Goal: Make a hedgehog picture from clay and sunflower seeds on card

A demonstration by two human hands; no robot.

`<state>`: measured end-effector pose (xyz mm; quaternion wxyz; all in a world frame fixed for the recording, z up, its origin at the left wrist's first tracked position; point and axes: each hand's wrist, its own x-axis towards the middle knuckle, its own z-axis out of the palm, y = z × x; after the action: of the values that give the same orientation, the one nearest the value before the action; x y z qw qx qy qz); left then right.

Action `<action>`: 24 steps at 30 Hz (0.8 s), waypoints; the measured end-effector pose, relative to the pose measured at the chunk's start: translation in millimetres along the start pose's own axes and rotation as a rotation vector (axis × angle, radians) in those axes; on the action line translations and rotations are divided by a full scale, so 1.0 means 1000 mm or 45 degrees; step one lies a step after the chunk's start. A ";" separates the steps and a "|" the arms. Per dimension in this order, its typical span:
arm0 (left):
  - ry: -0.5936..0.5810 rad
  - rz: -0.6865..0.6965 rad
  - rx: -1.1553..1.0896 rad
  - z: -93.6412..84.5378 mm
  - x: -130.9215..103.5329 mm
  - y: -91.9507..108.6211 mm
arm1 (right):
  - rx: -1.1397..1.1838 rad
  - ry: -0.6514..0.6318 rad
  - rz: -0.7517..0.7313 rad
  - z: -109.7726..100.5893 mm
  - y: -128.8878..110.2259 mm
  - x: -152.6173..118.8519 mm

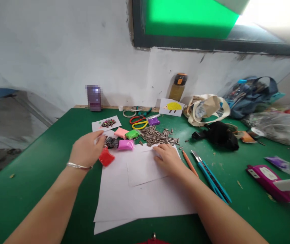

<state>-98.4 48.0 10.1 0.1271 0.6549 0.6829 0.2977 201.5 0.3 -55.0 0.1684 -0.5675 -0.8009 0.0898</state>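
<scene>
My left hand (87, 147), with a silver bangle at the wrist, is beside the black clay packet (111, 142) and above the red packet (106, 157); its fingers are bent together and what they hold, if anything, is too small to name. My right hand (167, 157) rests on a small white card (145, 169), fingers loosely spread. The card lies on larger white sheets (124, 206). Pink (126, 145), green (132, 134) and salmon (121, 132) packets sit behind. A pile of striped seeds (157, 136) borders the sheets' far edge.
Scissors (139, 125), a purple packet (154, 121) and two decorated cards (106, 123) (171, 107) stand or lie behind. To the right are an orange pencil (190, 163), blue cutters (212, 178), a black pouch (222, 135) and a magenta device (271, 183). A bottle (178, 87) stands by the wall.
</scene>
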 end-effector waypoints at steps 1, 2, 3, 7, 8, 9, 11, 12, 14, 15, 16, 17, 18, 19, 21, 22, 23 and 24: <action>-0.023 0.189 0.113 0.006 -0.010 0.014 | 0.000 -0.004 0.011 0.001 0.000 0.001; -0.079 0.362 0.160 0.013 -0.021 0.028 | 0.003 -0.002 0.022 0.002 0.000 0.001; -0.146 0.506 0.167 0.023 -0.031 0.039 | 0.009 0.005 0.032 0.003 0.001 0.001; -0.301 0.889 0.132 0.059 -0.063 0.064 | 0.028 0.077 0.044 0.004 0.002 0.001; -0.341 0.951 0.120 0.065 -0.069 0.066 | 0.033 0.092 0.034 0.003 0.002 0.001; -0.366 1.017 0.095 0.068 -0.075 0.068 | 0.039 0.101 0.020 0.001 0.002 0.000; -0.345 1.065 0.036 0.071 -0.084 0.068 | 0.053 0.103 0.003 -0.004 0.003 -0.001; -0.309 1.074 0.000 0.070 -0.087 0.067 | 0.065 0.096 0.001 -0.007 0.004 -0.001; -0.212 1.066 -0.066 0.069 -0.091 0.064 | 0.116 0.067 0.011 -0.012 0.005 -0.002; -0.169 1.054 -0.083 0.069 -0.092 0.062 | 0.154 0.050 0.019 -0.013 0.005 -0.002; -0.136 1.042 -0.089 0.070 -0.092 0.060 | 0.196 0.034 0.026 -0.014 0.005 -0.003; -0.116 1.033 -0.084 0.071 -0.092 0.057 | 0.238 0.021 0.034 -0.015 0.006 -0.003; -0.105 1.024 -0.068 0.074 -0.091 0.055 | 0.275 0.009 0.047 -0.015 0.006 -0.004; -0.105 1.015 -0.047 0.076 -0.089 0.053 | 0.307 0.000 0.066 -0.014 0.006 -0.004; -0.115 0.974 -0.002 0.082 -0.086 0.049 | 0.372 -0.012 0.102 -0.013 0.005 -0.005; -0.129 0.941 0.021 0.085 -0.085 0.048 | 0.407 -0.020 0.113 -0.013 0.005 -0.006; -0.139 0.907 0.036 0.087 -0.083 0.046 | 0.445 -0.025 0.121 -0.013 0.005 -0.007; -0.149 0.869 0.045 0.089 -0.082 0.045 | 0.487 -0.030 0.125 -0.014 0.004 -0.007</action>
<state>-2.6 -11.9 -52.0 0.0477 0.8635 0.4212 0.2731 212.6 -5.8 -44.8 0.2594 -0.5625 -0.7424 0.2551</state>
